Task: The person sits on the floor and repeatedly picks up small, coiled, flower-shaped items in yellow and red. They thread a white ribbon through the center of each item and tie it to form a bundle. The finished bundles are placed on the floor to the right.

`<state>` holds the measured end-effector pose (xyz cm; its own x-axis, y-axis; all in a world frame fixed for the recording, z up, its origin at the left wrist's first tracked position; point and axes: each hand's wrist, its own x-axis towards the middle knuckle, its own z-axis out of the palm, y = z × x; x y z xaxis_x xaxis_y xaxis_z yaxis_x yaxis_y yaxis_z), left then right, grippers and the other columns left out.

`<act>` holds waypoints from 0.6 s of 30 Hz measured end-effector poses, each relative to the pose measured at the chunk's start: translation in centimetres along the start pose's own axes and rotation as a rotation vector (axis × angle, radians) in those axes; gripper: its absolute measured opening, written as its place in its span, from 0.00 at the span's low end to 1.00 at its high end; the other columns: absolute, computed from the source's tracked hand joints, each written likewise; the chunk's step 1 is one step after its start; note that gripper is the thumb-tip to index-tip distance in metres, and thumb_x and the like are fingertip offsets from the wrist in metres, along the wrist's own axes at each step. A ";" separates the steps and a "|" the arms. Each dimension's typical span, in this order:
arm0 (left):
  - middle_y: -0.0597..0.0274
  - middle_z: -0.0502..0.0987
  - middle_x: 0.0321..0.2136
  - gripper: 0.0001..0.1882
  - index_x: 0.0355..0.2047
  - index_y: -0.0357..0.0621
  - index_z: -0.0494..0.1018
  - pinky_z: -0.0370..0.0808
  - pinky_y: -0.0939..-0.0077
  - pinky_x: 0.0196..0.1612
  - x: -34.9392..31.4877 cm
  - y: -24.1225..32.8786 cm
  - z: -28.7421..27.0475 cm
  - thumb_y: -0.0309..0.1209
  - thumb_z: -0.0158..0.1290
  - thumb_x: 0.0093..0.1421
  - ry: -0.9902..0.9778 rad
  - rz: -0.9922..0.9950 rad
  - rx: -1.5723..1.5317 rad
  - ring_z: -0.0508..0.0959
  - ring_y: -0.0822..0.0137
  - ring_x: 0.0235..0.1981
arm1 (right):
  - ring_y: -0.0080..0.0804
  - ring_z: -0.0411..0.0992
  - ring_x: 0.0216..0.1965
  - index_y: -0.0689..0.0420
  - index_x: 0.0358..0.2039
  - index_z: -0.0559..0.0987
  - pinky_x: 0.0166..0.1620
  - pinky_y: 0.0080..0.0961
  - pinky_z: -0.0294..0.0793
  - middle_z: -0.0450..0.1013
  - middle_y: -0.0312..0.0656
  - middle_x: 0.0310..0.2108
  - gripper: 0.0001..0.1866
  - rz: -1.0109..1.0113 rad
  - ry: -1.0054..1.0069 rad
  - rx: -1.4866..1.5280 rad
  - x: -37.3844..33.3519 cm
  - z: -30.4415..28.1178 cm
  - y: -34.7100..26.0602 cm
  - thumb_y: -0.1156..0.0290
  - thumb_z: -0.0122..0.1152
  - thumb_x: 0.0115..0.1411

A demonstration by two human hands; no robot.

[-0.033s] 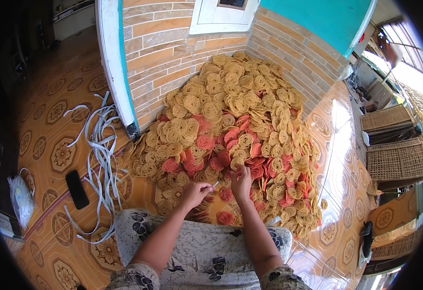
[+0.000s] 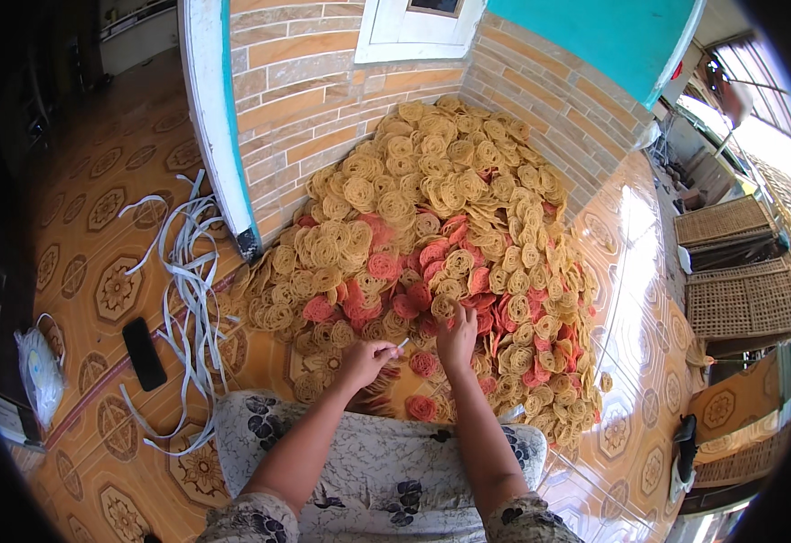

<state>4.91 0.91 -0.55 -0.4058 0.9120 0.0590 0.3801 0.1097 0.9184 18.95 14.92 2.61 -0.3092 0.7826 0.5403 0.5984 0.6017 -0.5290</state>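
My left hand is closed, finger and thumb pinching a short, pale, thin piece whose kind I cannot make out. To its right, my right hand reaches into the pile with its fingers closed at the edge of a yellow coiled disc, which it seems to pinch. Lacy yellow discs like this one, mixed with coiled red discs, make up the big heap before me. A patterned cloth covers my lap below both hands.
White flat straps lie tangled on the tiled floor at left, beside a black phone. Farther left sits a clear plastic bag. A brick-patterned wall backs the heap. Woven racks stand at right.
My right hand has shifted slightly to the right. My left hand and the heap look the same.
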 end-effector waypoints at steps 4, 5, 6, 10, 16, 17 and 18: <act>0.63 0.83 0.28 0.11 0.39 0.42 0.80 0.75 0.78 0.36 -0.2 0.2 -0.1 0.35 0.58 0.61 -0.026 -0.100 -0.210 0.82 0.74 0.29 | 0.47 0.70 0.42 0.59 0.43 0.74 0.46 0.42 0.69 0.71 0.49 0.40 0.15 -0.093 -0.039 -0.181 1.3 0.0 1.6 0.75 0.63 0.53; 0.63 0.83 0.28 0.11 0.39 0.39 0.80 0.75 0.79 0.37 -0.2 0.3 -0.2 0.34 0.57 0.62 -0.034 -0.121 -0.258 0.81 0.75 0.31 | 0.45 0.72 0.40 0.59 0.42 0.75 0.45 0.39 0.70 0.72 0.48 0.39 0.15 -0.112 -0.032 -0.149 1.2 0.0 1.6 0.74 0.63 0.53; 0.63 0.83 0.29 0.10 0.38 0.37 0.79 0.75 0.81 0.38 -0.1 0.4 -0.3 0.32 0.57 0.63 -0.043 -0.158 -0.303 0.81 0.77 0.32 | 0.42 0.73 0.38 0.60 0.41 0.75 0.44 0.36 0.71 0.74 0.46 0.37 0.14 0.010 -0.102 0.016 1.0 -0.1 1.6 0.75 0.63 0.54; 0.62 0.83 0.28 0.10 0.37 0.35 0.79 0.75 0.83 0.36 0.0 0.6 -0.3 0.31 0.58 0.62 0.005 -0.122 -0.304 0.80 0.77 0.30 | 0.22 0.75 0.32 0.64 0.38 0.76 0.37 0.20 0.73 0.77 0.38 0.30 0.08 0.356 -0.284 0.630 -0.7 -0.4 0.3 0.77 0.62 0.58; 0.64 0.82 0.26 0.10 0.35 0.38 0.80 0.74 0.83 0.32 -0.1 0.6 -0.2 0.33 0.60 0.60 0.069 -0.111 -0.244 0.79 0.79 0.27 | 0.17 0.73 0.33 0.65 0.41 0.77 0.38 0.16 0.73 0.77 0.36 0.33 0.10 0.490 -0.509 0.815 -2.4 -0.9 -1.5 0.76 0.64 0.59; 0.65 0.82 0.25 0.10 0.34 0.40 0.81 0.73 0.83 0.30 -0.1 0.6 -0.2 0.35 0.61 0.59 0.094 -0.097 -0.244 0.79 0.79 0.25 | 0.16 0.73 0.32 0.65 0.41 0.77 0.37 0.15 0.72 0.77 0.35 0.32 0.10 0.462 -0.516 0.769 -2.5 -1.0 -1.7 0.76 0.64 0.59; 0.66 0.82 0.23 0.10 0.33 0.42 0.81 0.72 0.83 0.28 -0.1 0.8 -0.2 0.36 0.62 0.58 0.104 -0.123 -0.226 0.78 0.79 0.23 | 0.16 0.72 0.32 0.65 0.40 0.77 0.36 0.15 0.72 0.77 0.34 0.31 0.10 0.425 -0.504 0.754 -2.6 -1.1 -1.9 0.76 0.64 0.59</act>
<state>5.11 0.79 0.20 -0.5252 0.8505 -0.0295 0.1319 0.1156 0.9845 19.42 11.59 2.97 -0.5603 0.8274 -0.0381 0.1607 0.0634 -0.9850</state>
